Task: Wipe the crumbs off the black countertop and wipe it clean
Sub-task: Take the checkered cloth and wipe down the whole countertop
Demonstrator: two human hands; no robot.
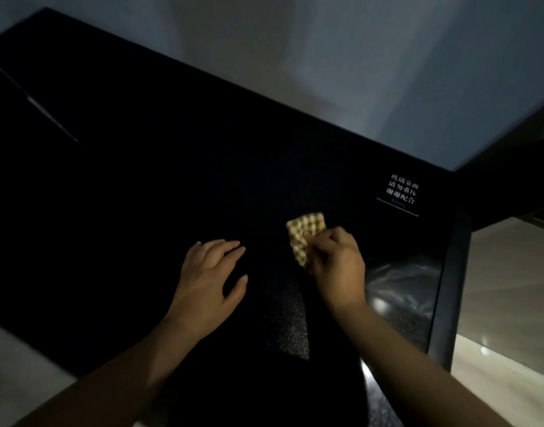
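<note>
Probably soft, light and limp, the checked cloth (304,234) is pinched at its five-o'clock edge by the right hand (338,268); the left hand (207,282), fingers straight, holds nothing.

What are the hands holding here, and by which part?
The right hand grips the checked cloth by its near end; the far end lies on the black countertop. The left hand holds nothing, fingers spread over the surface.

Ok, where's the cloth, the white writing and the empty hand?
cloth (304,232): head view, on its uncovered checked part.
writing (402,192): head view, on the middle of the white characters.
left hand (207,282): head view, on the back of the hand.
</note>
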